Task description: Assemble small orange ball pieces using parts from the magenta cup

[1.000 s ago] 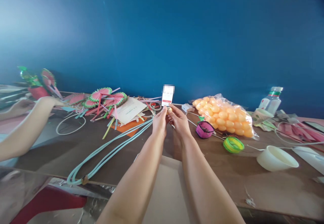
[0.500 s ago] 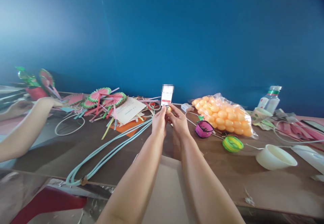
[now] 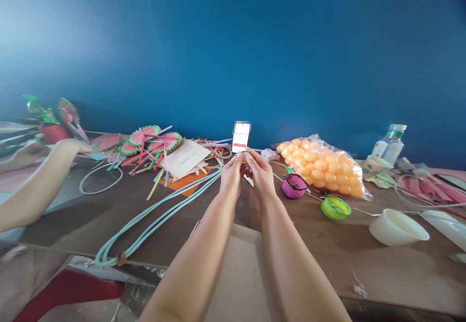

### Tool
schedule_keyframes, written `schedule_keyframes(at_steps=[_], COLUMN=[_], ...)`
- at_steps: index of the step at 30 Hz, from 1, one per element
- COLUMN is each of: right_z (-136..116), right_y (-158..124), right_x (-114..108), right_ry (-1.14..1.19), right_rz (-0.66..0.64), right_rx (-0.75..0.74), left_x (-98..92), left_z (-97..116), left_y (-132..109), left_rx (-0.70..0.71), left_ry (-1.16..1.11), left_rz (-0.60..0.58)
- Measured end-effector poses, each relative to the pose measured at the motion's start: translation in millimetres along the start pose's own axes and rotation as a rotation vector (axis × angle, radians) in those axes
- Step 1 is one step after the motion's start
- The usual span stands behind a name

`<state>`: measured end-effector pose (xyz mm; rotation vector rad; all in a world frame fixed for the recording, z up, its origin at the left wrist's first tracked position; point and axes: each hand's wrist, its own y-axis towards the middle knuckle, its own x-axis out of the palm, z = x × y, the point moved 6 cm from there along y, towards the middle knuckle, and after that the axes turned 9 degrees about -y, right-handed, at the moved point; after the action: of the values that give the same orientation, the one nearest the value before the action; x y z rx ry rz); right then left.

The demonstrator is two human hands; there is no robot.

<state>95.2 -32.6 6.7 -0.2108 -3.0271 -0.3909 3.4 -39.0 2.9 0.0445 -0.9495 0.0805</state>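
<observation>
My left hand and my right hand meet at the middle of the table, fingertips together. Both are closed on a small shiny gold-coloured piece; its kind is too small to make out. Just behind the fingers a lit phone stands upright against the blue wall. To the left of my left hand runs a bundle of light-blue tubing. A purple cup-shaped piece lies to the right of my right hand.
Watermelon-patterned paper fans and papers are piled at left, near another person's arm. At right are a bag of orange balls, a green-yellow ring-shaped coil, a white bowl and a bottle.
My fingers have shifted slightly around the small gold-coloured piece, which shows less of its shine now. The other things stay where they were.
</observation>
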Motion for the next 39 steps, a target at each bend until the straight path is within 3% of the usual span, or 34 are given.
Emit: schedule_keyframes(at_steps=[15,30,39], right_z=[3,10,9], right_y=[0,7,0], right_x=[2,-4,1], right_ry=[0.102,-0.064,0.02], right_rz=[-0.011,0.01,0.005], right_rx=[0.07,0.018,0.143], left_x=[-4.0,-16.2,-13.7], left_z=[-1,-10,-6], left_y=[2,9,6], left_rx=[-0.009,-0.039,-0.04], left_ry=[0.017,0.109,0.053], left_rz=[0.055,0.114,0.18])
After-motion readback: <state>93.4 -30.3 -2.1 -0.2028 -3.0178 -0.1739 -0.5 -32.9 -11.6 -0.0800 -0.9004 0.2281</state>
